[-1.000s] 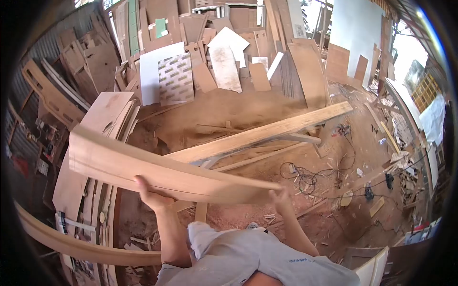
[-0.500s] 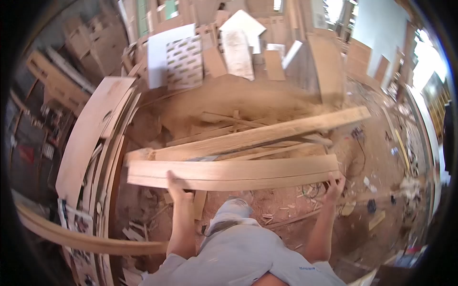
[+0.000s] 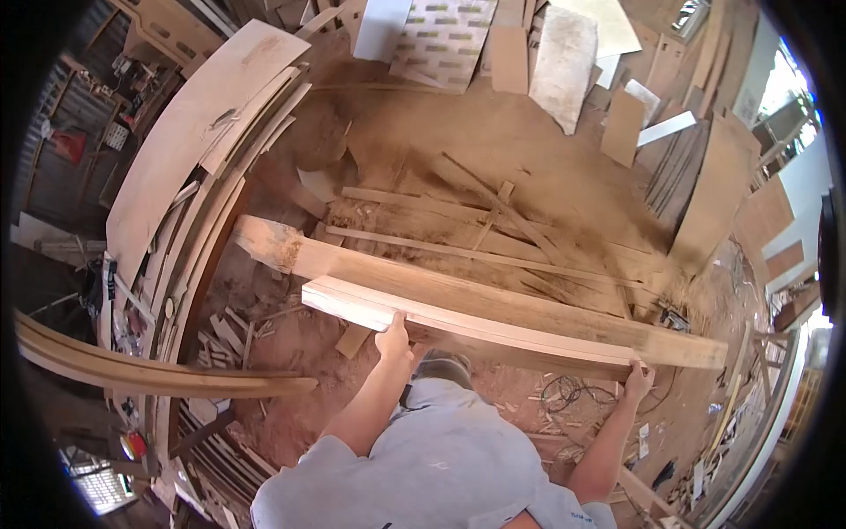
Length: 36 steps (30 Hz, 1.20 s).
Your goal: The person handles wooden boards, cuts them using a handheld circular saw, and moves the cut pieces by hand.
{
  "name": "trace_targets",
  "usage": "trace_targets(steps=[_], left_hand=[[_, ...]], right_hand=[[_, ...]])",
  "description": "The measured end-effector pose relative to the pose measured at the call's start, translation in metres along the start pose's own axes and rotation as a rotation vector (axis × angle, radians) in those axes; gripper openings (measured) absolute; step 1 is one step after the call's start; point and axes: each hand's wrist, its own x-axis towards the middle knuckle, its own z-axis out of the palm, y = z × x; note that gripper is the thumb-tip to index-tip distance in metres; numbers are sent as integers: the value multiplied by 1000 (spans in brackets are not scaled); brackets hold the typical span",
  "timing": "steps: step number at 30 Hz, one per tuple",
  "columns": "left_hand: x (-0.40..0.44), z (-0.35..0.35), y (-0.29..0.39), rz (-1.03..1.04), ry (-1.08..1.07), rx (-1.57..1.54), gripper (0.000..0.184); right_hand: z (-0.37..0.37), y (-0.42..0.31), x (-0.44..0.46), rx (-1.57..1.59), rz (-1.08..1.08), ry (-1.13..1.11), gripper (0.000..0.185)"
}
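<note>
The person's 2 hands hold a curved board (image 3: pixel 480 325) in front of the body, out past the blue-grey shirt (image 3: pixel 449 458). The left hand (image 3: pixel 394 339) pinches it a short way in from its left end, with the thumb up against the near side (most of the fingers are hidden). The right hand (image 3: pixel 639 382) pinches the right end, and there too the fingers are only partly seen. The board runs across the view, its right end lower in the picture than its left.

Just beyond it lies a long wooden beam (image 3: pixel 423 279), sloping much the same way and reaching past both ends of the board; whether the 2 touch I cannot tell. Loose wood strips (image 3: pixel 480 254) lie beyond the beam, some of them crossing. To the left is a stack of flat sheets (image 3: pixel 207 119), and a curved rail (image 3: pixel 159 375) juts in below that. A dark cable (image 3: pixel 564 392) lies looped on the dusty ground (image 3: pixel 291 423) near the right hand, among wood scraps.
</note>
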Motion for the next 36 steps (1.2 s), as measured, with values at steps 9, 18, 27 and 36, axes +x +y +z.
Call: trace_targets(steps=[9,18,27,36], left_hand=[[81,33,18,111,33,132,71],[86,95,64,353,462,180,85],[32,113,1,1174,567,907,82],[-178,248,-146,924,-1116,1646,45]], right_hand=[[73,-63,35,-467,-2,-90,55],[109,-103,-48,-516,-29,-233,64],[74,-84,-29,-260,-54,-586,54],[18,-70,12,-57,-190,-838,26]])
